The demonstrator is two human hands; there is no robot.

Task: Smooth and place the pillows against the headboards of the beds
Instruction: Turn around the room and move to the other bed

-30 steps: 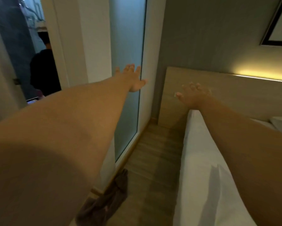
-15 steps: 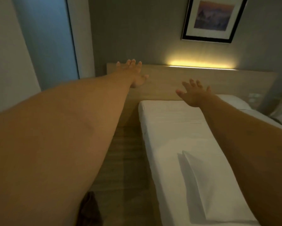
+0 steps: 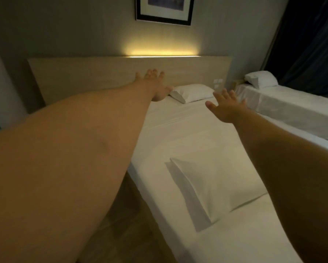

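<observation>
Both my arms stretch out over a white bed (image 3: 178, 133). My left hand (image 3: 155, 84) is spread in front of the wooden headboard (image 3: 83, 73) and holds nothing. My right hand (image 3: 225, 105) hovers open above the sheet, fingers apart. One white pillow (image 3: 193, 93) lies at the head of this bed by the headboard. A second white pillow (image 3: 216, 185) lies flat in the middle of the mattress, below my right forearm. On the bed (image 3: 292, 111) at the right, a third pillow (image 3: 261, 78) sits at its head.
A narrow gap separates the two beds. Wood floor (image 3: 121, 234) runs along the near bed's left side. A framed picture (image 3: 164, 8) hangs above a lit strip on the headboard. Dark curtains (image 3: 311, 44) cover the right wall. Wall switches (image 3: 218, 83) sit at the headboard's right end.
My view has swung to the right, away from the glass door and floor, and now takes in both beds. Both hands stay outstretched and open, holding nothing.
</observation>
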